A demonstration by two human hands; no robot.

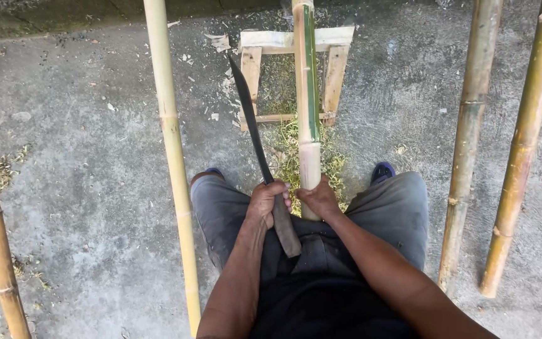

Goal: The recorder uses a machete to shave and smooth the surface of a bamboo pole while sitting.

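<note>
Both forearms enter from bottom of frame, converge toward centre, bare to elbows. Left hand (267,202) just left of centre, fingers curled tight in closed fist grip, knuckles up, wrist straight. Right hand (320,198) just right of centre, fingers wrapped closed, thumb side toward left hand. Hands nearly touching, level with each other. Knees spread left and right of hands, legs in grey trousers.

A long dark knife (253,119) with a curved blade and worn wooden handle points away, tilted left, just beside a partly peeled bamboo pole (307,94), pale with a green strip, resting lengthwise on a small wooden frame (336,69).
</note>
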